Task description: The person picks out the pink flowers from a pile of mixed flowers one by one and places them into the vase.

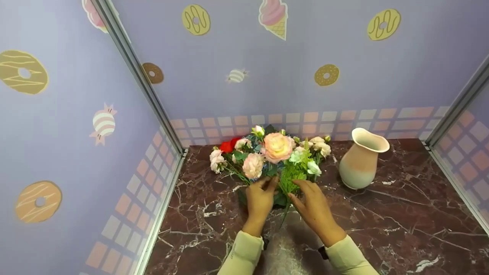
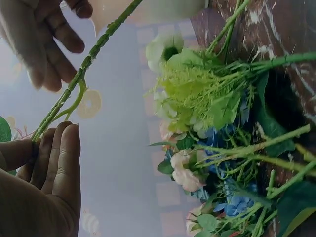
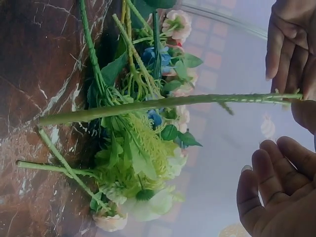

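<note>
My left hand (image 1: 261, 198) pinches a green flower stem (image 2: 89, 59) between thumb and fingers, and the stem's cut end reaches down past the hand. A large peach rose (image 1: 277, 147) shows just above this hand in the head view. The right hand (image 1: 315, 204) is beside the stem with loosely bent fingers and nothing in its grasp; the right wrist view shows its palm and apart fingers (image 3: 269, 173). Behind both hands lies a pile of artificial flowers: pale pink roses (image 1: 253, 165), a red bloom (image 1: 229, 146), blue blossoms (image 2: 239, 203) and light green foliage (image 1: 292, 177).
A pink and pale green vase (image 1: 359, 164) with a wavy rim stands upright to the right of the flowers. The dark red marbled tabletop (image 1: 401, 214) meets a lilac back wall (image 1: 298, 95) and a left side panel (image 1: 72, 152).
</note>
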`<action>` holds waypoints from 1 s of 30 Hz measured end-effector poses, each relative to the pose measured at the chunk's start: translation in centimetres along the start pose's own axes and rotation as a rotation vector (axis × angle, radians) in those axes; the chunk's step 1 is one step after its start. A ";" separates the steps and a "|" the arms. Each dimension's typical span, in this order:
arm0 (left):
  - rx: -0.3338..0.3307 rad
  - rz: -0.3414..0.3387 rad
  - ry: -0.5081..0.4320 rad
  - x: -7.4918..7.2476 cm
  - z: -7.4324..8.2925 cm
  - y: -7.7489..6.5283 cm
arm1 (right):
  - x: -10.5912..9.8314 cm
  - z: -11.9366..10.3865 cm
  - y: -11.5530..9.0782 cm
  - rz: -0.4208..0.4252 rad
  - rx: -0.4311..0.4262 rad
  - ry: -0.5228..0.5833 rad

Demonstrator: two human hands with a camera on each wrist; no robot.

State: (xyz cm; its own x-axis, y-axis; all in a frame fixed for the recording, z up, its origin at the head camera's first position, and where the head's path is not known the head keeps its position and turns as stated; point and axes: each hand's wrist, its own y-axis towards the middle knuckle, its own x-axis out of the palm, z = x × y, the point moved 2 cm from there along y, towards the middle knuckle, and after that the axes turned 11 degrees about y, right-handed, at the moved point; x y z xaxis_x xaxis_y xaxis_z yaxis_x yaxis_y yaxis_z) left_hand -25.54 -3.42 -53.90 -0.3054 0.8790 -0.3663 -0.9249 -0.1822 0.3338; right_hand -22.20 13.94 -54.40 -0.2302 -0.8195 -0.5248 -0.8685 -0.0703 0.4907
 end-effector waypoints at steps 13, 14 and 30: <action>0.058 -0.015 0.019 1.5 -1.1 -1.1 | 0.1 0.2 0.0 -0.037 0.039 0.007; 0.061 -0.017 0.029 1.6 -1.1 -1.2 | 0.1 0.2 0.0 -0.041 0.050 0.009; 0.029 -0.104 -0.043 2.6 -0.8 -1.6 | -0.1 0.5 -0.1 0.001 0.043 -0.002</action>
State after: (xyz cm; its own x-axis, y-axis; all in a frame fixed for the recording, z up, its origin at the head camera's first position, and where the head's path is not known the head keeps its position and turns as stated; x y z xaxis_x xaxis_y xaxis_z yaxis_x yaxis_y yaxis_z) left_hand -25.03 -1.17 -56.07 -0.1973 0.9107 -0.3629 -0.9440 -0.0766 0.3211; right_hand -22.31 14.35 -54.75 -0.2321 -0.8186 -0.5254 -0.8864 -0.0444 0.4607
